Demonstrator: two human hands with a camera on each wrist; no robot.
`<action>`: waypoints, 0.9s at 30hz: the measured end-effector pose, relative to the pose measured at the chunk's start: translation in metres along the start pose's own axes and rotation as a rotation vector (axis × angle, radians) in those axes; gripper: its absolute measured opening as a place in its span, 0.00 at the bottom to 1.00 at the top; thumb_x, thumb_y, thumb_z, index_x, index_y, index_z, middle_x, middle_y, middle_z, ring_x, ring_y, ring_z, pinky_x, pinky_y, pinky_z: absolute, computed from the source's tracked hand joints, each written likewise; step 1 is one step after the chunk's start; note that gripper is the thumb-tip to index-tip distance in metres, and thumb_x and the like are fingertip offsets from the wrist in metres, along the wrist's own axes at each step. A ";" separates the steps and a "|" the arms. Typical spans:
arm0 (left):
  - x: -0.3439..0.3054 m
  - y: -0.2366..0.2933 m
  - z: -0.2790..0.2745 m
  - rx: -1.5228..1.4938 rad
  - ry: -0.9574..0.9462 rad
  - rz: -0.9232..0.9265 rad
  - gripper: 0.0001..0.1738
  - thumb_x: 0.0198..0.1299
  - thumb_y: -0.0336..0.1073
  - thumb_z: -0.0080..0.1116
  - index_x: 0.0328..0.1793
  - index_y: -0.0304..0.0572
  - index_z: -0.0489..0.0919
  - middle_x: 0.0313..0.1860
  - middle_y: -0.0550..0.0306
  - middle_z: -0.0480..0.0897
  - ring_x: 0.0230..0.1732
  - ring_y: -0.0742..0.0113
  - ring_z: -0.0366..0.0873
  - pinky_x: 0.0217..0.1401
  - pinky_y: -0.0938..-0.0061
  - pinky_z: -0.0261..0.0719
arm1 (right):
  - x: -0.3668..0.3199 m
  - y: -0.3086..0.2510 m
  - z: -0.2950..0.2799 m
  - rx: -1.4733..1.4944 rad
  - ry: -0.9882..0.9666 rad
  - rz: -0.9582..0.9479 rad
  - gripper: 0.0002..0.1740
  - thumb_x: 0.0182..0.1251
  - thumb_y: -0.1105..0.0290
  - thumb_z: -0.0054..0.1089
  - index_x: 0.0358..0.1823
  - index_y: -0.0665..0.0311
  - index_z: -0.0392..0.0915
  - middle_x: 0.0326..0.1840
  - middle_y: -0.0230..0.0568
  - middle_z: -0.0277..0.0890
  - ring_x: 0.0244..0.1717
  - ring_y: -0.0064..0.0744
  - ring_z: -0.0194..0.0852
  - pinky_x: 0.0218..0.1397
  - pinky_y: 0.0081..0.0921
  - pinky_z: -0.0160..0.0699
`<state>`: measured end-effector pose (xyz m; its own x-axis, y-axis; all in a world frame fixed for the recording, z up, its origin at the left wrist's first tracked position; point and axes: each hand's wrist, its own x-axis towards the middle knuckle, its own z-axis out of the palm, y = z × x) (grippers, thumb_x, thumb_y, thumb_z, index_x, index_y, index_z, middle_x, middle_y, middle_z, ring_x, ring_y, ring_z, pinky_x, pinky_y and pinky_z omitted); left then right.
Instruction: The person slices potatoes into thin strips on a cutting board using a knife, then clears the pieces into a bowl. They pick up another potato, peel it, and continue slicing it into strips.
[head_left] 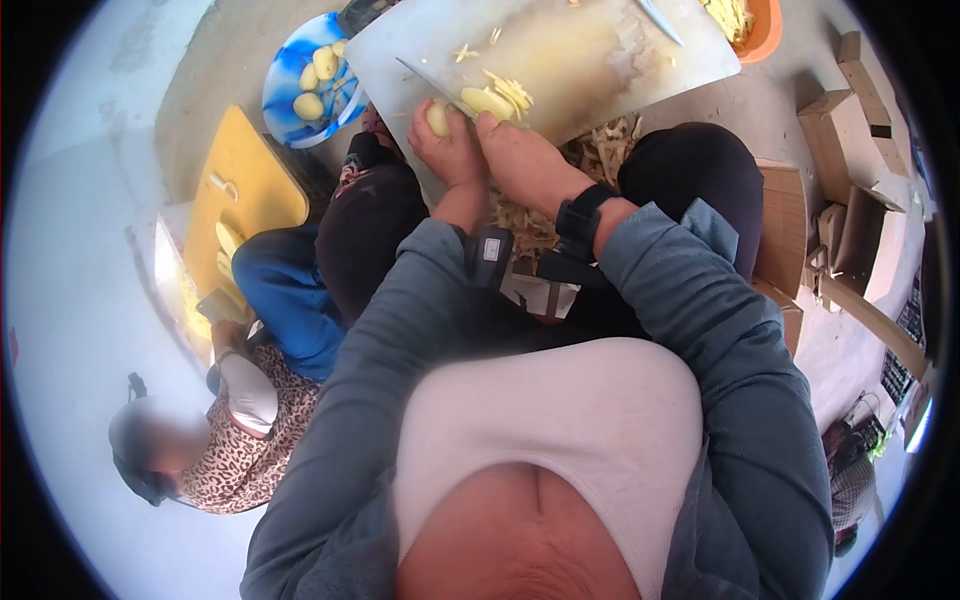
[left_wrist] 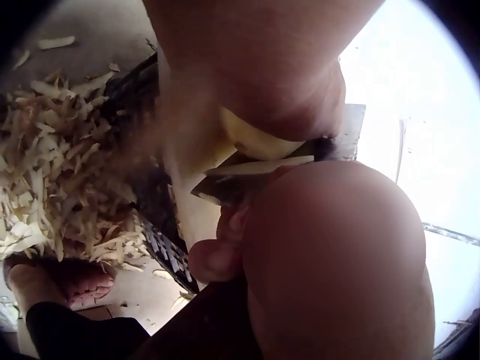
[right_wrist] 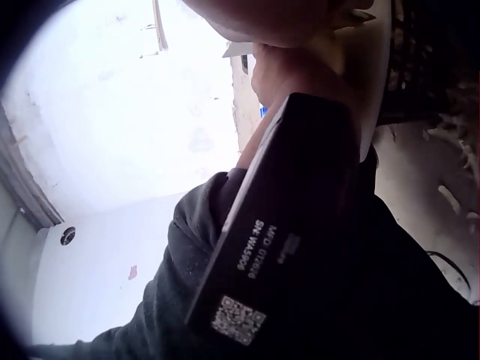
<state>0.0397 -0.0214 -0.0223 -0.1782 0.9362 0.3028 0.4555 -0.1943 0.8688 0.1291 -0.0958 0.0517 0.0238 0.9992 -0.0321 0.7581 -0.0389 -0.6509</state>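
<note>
My left hand (head_left: 450, 152) grips a peeled potato (head_left: 437, 118) at the near left edge of the white cutting board (head_left: 570, 50). My right hand (head_left: 525, 165) is close beside it and holds a knife (head_left: 425, 78), its blade pointing away to the far left. The handle is hidden in the fingers. Just beyond the fingertips lie a flat potato slice (head_left: 487, 103) and cut potato strips (head_left: 515, 92). In the left wrist view the knife blade (left_wrist: 232, 184) shows beside the potato (left_wrist: 259, 141).
A blue-and-white basin (head_left: 285, 75) with peeled potatoes stands left of the board. An orange bowl (head_left: 765, 28) of strips is at the far right. Peelings (left_wrist: 52, 165) lie below. Another person (head_left: 250, 430) sits at left by a yellow board (head_left: 245, 165); cardboard boxes (head_left: 780, 225) stand right.
</note>
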 end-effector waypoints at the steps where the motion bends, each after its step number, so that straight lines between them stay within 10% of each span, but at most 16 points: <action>1: 0.000 0.001 0.000 0.017 0.004 0.003 0.21 0.54 0.39 0.58 0.54 0.42 0.74 0.51 0.44 0.71 0.53 0.46 0.68 0.59 0.59 0.65 | 0.001 0.000 0.002 -0.029 0.013 -0.005 0.09 0.56 0.81 0.46 0.39 0.72 0.61 0.29 0.61 0.76 0.33 0.59 0.78 0.36 0.45 0.77; 27: 0.005 -0.010 -0.001 0.118 -0.011 -0.001 0.21 0.55 0.32 0.58 0.56 0.39 0.73 0.51 0.42 0.71 0.53 0.46 0.70 0.58 0.60 0.68 | -0.039 -0.035 -0.037 0.003 0.004 -0.029 0.16 0.50 0.83 0.53 0.40 0.72 0.59 0.33 0.62 0.73 0.31 0.59 0.78 0.32 0.45 0.78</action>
<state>0.0330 -0.0153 -0.0292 -0.1696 0.9398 0.2966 0.5545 -0.1578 0.8171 0.1260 -0.1330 0.1041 0.0045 0.9999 -0.0104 0.7563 -0.0102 -0.6541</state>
